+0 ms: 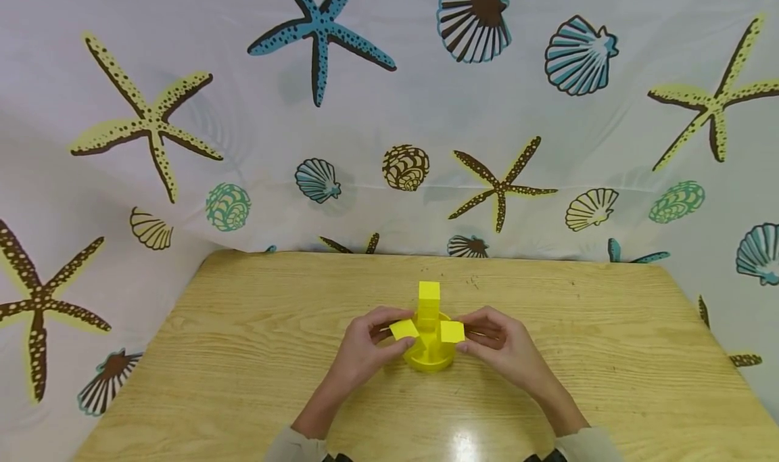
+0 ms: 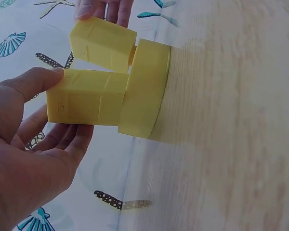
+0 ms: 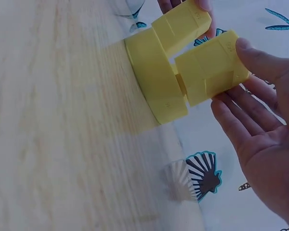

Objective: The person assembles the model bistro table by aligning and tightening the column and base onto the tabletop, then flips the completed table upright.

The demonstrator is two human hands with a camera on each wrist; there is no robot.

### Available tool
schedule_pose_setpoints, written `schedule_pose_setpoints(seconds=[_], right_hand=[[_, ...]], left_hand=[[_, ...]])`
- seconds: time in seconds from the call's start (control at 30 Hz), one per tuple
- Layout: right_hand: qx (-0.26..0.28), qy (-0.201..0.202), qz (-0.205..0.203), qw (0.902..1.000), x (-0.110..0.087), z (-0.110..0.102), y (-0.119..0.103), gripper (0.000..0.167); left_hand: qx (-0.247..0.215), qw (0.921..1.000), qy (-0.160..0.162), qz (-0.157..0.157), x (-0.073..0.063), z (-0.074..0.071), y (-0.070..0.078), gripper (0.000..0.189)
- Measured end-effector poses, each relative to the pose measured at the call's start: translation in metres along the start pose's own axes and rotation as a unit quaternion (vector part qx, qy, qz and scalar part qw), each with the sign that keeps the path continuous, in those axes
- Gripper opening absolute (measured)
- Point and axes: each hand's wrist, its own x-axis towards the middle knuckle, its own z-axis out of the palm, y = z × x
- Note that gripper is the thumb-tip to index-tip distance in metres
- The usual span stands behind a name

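Note:
A round yellow base (image 1: 429,365) stands on the wooden table, with yellow rectangular blocks on it. My left hand (image 1: 366,343) holds the left block (image 1: 404,330), thumb on one side and fingers on the other; from above this block looks turned at an angle. The right block (image 1: 452,332) is between the thumb and fingers of my right hand (image 1: 510,345). In the right wrist view, a narrow gap with a stem shows between that block (image 3: 212,67) and the base (image 3: 156,79). A third block (image 1: 429,293) rises upright at the back of the base, untouched by either hand.
The wooden table (image 1: 255,354) spreads out on both sides of the base. Behind it and along its sides hangs a white cloth (image 1: 365,124) printed with starfish and shells. A bright glare spot lies near the table's front.

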Motion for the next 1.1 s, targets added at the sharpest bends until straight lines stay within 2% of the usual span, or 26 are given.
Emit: schedule_pose_setpoints(seconds=[0.13, 0.3, 0.37, 0.67, 0.97, 1.1], right_hand=[[0.002, -0.008, 0.004, 1.0, 0.0, 0.002, -0.001, 0.034], [0.007, -0.068, -0.021, 0.9974, -0.001, 0.0, -0.001, 0.041], [0.002, -0.08, -0.029, 0.9963, 0.0, 0.001, 0.0, 0.042], [-0.065, -0.037, -0.017, 0.9971, 0.006, 0.011, -0.004, 0.041], [-0.136, -0.035, -0.042, 0.9891, 0.013, 0.014, -0.006, 0.047], [-0.148, -0.044, -0.041, 0.9872, 0.013, 0.009, -0.005, 0.046]], left_hand=[[-0.003, 1.0, -0.004, 0.003, 0.0, 0.0, -0.001, 0.039], [-0.005, 0.9999, -0.009, 0.0, 0.0, 0.0, -0.001, 0.04], [-0.005, 0.9999, -0.01, 0.001, 0.0, 0.0, -0.001, 0.04], [-0.001, 1.0, -0.006, 0.001, 0.0, -0.002, 0.0, 0.04], [0.001, 1.0, -0.007, 0.001, 0.001, -0.004, -0.001, 0.04], [-0.002, 0.9999, -0.012, 0.001, 0.001, -0.002, -0.001, 0.041]])
